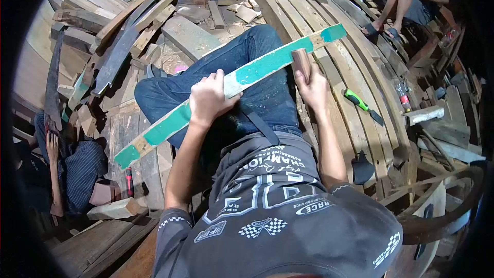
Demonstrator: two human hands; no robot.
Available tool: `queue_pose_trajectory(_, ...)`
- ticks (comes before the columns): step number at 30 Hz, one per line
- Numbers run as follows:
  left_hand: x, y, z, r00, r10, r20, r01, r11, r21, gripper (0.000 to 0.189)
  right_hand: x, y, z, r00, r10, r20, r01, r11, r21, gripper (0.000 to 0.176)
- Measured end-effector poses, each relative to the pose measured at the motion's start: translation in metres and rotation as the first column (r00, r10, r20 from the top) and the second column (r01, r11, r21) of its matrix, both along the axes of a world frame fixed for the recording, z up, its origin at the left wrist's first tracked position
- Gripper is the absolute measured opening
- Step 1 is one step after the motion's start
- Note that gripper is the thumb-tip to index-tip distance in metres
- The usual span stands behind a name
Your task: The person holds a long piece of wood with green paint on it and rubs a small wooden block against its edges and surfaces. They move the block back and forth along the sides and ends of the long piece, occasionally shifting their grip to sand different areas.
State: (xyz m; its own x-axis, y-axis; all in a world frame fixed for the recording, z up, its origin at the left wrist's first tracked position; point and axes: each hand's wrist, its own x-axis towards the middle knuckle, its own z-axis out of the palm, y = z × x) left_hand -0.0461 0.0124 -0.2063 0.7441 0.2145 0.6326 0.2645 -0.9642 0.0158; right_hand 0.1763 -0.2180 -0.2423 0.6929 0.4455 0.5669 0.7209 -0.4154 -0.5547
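Observation:
A long, narrow wooden strip (262, 70) with patches of green paint and bare wood lies slantwise across my crossed legs. My left hand (212, 98) is wrapped round its middle, the fingers closed over the edge. A brown wooden block (301, 66) sits in the closed grip of my right hand (314, 91), up against the strip's right part. Whether the block is part of a larger tool is hidden. To the right of that hand, a tool with a green and black handle (356, 100) rests on the planks.
Long curved planks (360, 80) run along my right side. Scrap timber (108, 18) is heaped at the left. A red-handled tool (129, 181) lies at lower left, a bottle (403, 97) at right. Other people sit at the left, the back and the upper right.

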Motion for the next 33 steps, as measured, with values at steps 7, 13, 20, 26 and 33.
queue_pose_trajectory(7, 0.001, -0.001, 0.007, 0.997, 0.029, -0.068, -0.031, 0.999, -0.021, 0.063, 0.020, 0.008, -0.004, 0.997, -0.035, -0.071, 0.042, 0.994, 0.103, 0.040)
queue_pose_trajectory(13, 0.002, 0.004, 0.010, 0.990, 0.017, -0.143, -0.031, 0.995, -0.096, 0.074, -0.015, 0.014, 0.011, 0.953, 0.303, -0.025, -0.304, 0.946, -0.108, 0.047)
queue_pose_trajectory(20, 0.003, 0.013, 0.015, 0.987, 0.004, -0.161, -0.030, 0.987, -0.159, 0.075, 0.031, 0.026, -0.002, 1.000, 0.023, 0.014, -0.024, 0.996, 0.091, 0.045)
queue_pose_trajectory(26, 0.004, 0.013, 0.016, 0.986, 0.002, -0.167, -0.030, 0.985, -0.167, 0.075, 0.034, 0.013, 0.008, 0.988, 0.157, 0.010, -0.157, 0.988, -0.001, 0.042)
queue_pose_trajectory(33, 0.005, 0.013, 0.023, 0.959, 0.027, -0.283, -0.096, 0.969, -0.230, 0.076, -0.003, 0.018, 0.011, 0.934, 0.354, -0.042, -0.357, 0.931, -0.083, 0.050)
